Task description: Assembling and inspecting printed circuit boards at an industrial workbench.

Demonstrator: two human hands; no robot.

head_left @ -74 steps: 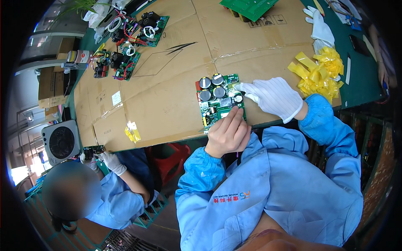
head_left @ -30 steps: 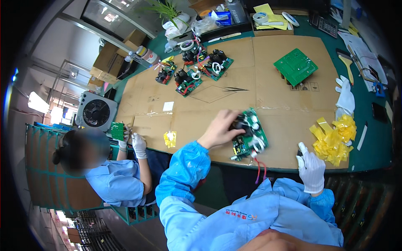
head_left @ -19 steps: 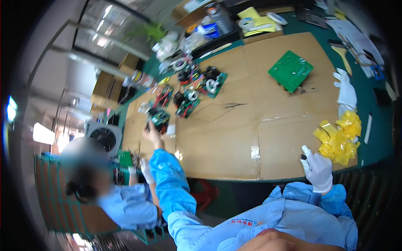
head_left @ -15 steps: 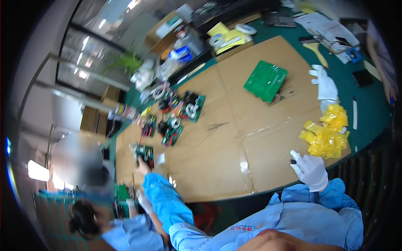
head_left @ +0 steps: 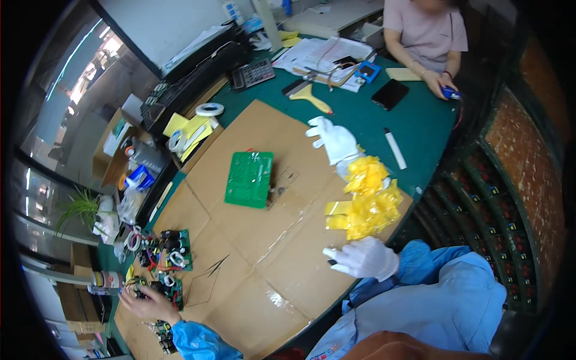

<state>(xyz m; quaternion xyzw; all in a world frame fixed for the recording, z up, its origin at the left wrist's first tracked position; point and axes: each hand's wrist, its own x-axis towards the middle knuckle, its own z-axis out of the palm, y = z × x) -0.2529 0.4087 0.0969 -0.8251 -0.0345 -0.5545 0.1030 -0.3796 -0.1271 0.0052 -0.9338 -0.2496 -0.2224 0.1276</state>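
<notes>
My bare left hand (head_left: 144, 303) reaches far to the lower left and grips a green circuit board (head_left: 157, 288) with capacitors and coils, at a row of similar boards (head_left: 170, 247) on the cardboard sheet (head_left: 258, 258). My right hand (head_left: 363, 258), in a white glove, rests on the cardboard at the near table edge, just below a heap of yellow tape pieces (head_left: 367, 201). A small dark object shows between its fingertips; what it is I cannot tell.
A bare green board (head_left: 249, 179) lies mid-cardboard, and a loose white glove (head_left: 333, 139) lies above the yellow heap. Tape rolls (head_left: 209, 109), a calculator (head_left: 252, 73), a yellow-handled brush (head_left: 311, 96), a phone (head_left: 390, 94) and a marker (head_left: 395, 148) lie on the green table. Another person (head_left: 423, 30) sits at the far side.
My left hand has carried the circuit board from in front of me to the row of boards at the far left. The right hand let go of it and stayed by the yellow tape.
</notes>
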